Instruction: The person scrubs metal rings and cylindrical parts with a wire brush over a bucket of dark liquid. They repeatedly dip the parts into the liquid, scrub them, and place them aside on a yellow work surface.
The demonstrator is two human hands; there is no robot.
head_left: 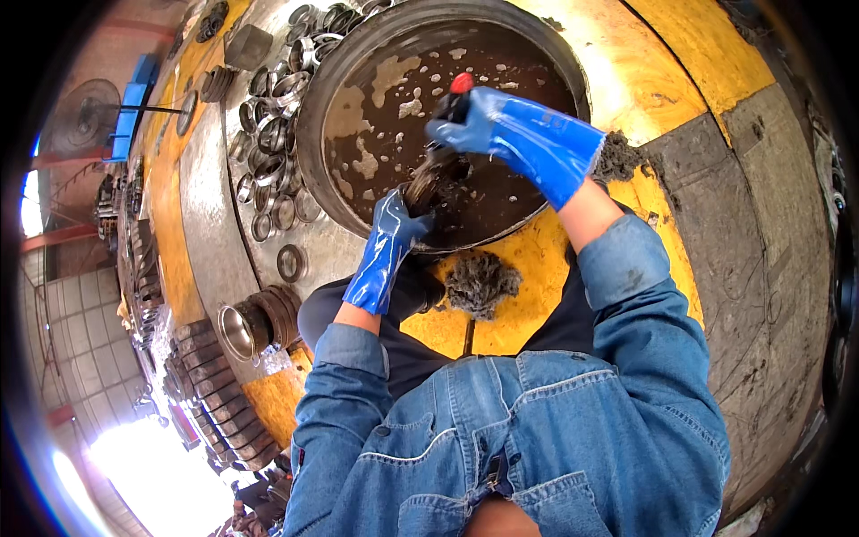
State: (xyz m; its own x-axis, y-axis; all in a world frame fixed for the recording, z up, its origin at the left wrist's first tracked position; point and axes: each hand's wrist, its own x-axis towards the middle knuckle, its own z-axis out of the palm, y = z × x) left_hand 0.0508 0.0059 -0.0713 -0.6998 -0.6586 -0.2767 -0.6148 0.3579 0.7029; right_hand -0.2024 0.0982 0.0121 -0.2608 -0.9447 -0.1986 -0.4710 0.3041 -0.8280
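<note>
Scrubbing appears under way and unfinished as my right hand [474, 125] clenches a red-tipped brush [462, 83] angled toward seven o'clock over the round basin [313, 125], my left hand's [397, 224] grip unclear, metal rings [272, 136] at nine o'clock possibly waiting.

The brush [455, 107] has a dark handle with a bright red end and lies tilted, that end uppermost and its brownish, wet-looking bristles [429, 177] slanting down and to the left. It is over a wide, round basin [311, 134] with a thick grey rim, which holds dark brown liquid [392, 132] flecked with pale foam [394, 76]. Whether the bristles meet anything beneath them is hard to tell.
</note>
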